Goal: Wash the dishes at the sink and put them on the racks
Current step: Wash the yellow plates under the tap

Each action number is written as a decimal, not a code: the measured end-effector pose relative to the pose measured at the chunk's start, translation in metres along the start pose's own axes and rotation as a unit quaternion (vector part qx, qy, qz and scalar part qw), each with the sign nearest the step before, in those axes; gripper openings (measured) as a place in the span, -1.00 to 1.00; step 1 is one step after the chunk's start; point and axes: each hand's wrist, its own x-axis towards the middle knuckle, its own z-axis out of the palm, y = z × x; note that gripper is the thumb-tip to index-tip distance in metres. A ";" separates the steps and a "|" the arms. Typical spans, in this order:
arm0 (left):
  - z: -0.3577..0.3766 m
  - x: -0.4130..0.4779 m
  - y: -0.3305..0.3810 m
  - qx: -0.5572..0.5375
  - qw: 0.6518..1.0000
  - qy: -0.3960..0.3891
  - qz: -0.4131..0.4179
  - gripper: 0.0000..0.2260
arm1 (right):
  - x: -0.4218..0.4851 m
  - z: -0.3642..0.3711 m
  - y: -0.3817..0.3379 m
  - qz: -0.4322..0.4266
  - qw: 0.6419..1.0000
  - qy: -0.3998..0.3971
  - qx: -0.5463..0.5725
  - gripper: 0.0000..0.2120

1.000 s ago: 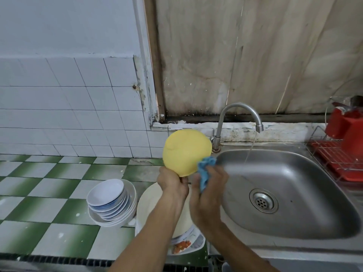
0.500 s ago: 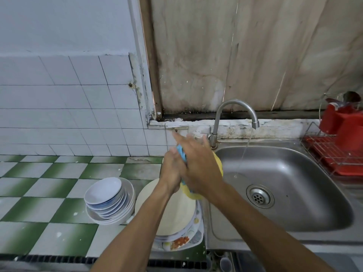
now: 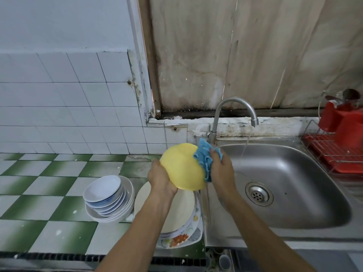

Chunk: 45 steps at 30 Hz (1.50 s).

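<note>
My left hand (image 3: 160, 178) grips the lower left rim of a yellow bowl (image 3: 179, 166), held tilted in the air over the left edge of the steel sink (image 3: 306, 216). My right hand (image 3: 221, 169) is closed on a blue cloth (image 3: 205, 157) pressed against the bowl's right side. Below my arms lies a stack of plates (image 3: 181, 215), the bottom one patterned. Left of it stands a stack of white and blue bowls (image 3: 107, 195).
The tap (image 3: 232, 112) runs a thin stream into the sink near the drain (image 3: 258, 194). A wire rack (image 3: 332, 152) with a red tray and red containers (image 3: 342, 119) sits at the right. Green and white tiles (image 3: 45, 195) cover the counter at left.
My right hand has slid off the front of the bowl to its right side, uncovering the yellow surface. The cloth now sits at the bowl's upper right edge.
</note>
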 end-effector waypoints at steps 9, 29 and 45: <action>0.007 -0.020 0.003 0.194 0.960 -0.156 0.131 -0.71 | -0.026 0.029 -0.022 -0.359 0.837 -0.085 -0.403 -0.47; -0.001 0.001 0.008 0.250 0.911 -0.236 -0.229 -0.32 | -0.011 -0.020 -0.011 -0.385 0.879 0.044 -0.278 -0.57; -0.004 0.000 -0.018 0.378 0.893 -0.242 0.024 -0.42 | 0.002 -0.042 -0.025 -0.149 0.661 -0.292 -0.675 -0.68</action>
